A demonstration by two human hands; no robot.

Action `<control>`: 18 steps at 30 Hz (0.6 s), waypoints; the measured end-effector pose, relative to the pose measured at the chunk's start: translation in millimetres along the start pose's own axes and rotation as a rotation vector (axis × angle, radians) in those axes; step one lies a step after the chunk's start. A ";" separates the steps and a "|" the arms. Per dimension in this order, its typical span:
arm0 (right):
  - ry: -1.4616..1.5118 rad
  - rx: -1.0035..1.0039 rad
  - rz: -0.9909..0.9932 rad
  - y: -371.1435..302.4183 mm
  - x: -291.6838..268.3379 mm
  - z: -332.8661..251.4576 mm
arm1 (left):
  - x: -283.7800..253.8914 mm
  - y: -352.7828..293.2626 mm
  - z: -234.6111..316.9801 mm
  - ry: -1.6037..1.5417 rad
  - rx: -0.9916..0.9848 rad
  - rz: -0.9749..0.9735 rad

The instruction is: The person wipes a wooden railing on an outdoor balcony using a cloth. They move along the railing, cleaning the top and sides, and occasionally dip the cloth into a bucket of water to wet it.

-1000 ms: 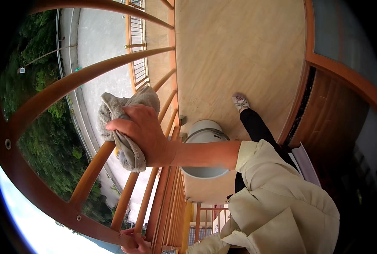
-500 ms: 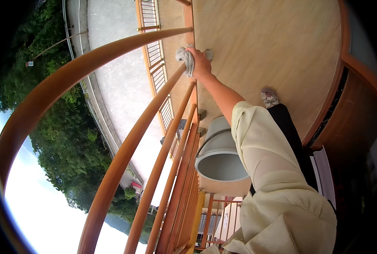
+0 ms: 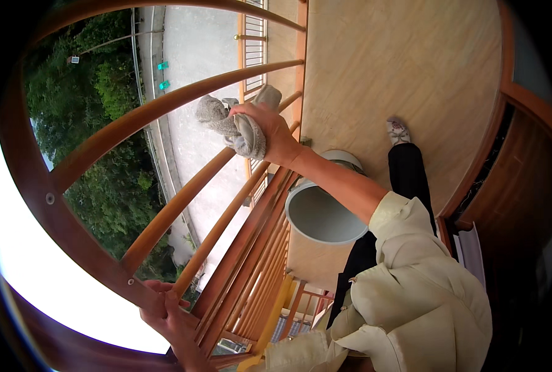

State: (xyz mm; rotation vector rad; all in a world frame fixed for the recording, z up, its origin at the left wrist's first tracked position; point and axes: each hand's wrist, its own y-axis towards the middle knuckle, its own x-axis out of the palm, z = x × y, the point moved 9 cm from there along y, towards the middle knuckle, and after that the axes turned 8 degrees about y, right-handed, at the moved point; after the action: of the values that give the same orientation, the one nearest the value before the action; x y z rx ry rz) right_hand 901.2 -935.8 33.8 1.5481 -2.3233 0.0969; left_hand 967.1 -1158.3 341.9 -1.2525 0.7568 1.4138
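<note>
My right hand is closed on a crumpled grey cloth, wrapped at a round orange-brown bar of a railing. The arm in a pale, rolled-up sleeve reaches across from the lower right. At the lower left, my left hand is closed round the railing's top rail, close to where a bar meets it. Part of its grip is hidden behind the wood. Below my right forearm, a grey bucket stands on the floor beside the railing; its inside shows no clear contents.
Further bars of the railing run alongside. Tan flooring stretches to a brown wooden cabinet or wall at the right. My shoe is on the floor. Beyond the railing lie a pale road and trees, well below.
My right hand has moved with the cloth along the bar, from its floor end toward the top rail. My left hand has come into view, holding the rail. The view has shifted slightly.
</note>
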 end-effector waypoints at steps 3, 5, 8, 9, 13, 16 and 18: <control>0.026 -0.156 -0.071 4.6 26.9 -116.3 | 7.3 6.9 12.0 -0.085 0.046 -0.006; -0.015 -0.318 -0.062 -3.4 37.9 -189.9 | 7.6 5.4 10.7 -0.096 0.096 -0.022; -0.208 -0.439 -0.005 -16.6 56.5 -212.3 | 10.1 3.3 14.2 -0.114 0.115 -0.029; -0.212 -0.432 0.026 -11.7 53.7 -199.9 | 9.9 2.2 18.4 -0.097 0.105 -0.027; -0.222 -0.180 -0.148 4.4 54.4 -115.2 | 9.9 2.8 15.2 -0.093 0.033 -0.017; -0.229 -0.059 -0.158 -9.1 19.5 -18.7 | 3.8 -0.4 6.7 -0.035 0.002 0.022; -0.307 0.078 -0.181 -19.8 -4.0 61.9 | -1.9 -6.5 8.5 0.088 -0.023 0.024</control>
State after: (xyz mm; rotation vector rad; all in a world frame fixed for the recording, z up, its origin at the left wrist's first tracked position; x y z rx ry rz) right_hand 905.3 -955.4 -28.2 1.9221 -2.4135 -0.1029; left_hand 970.6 -1149.5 347.0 -1.3342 0.8197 1.3975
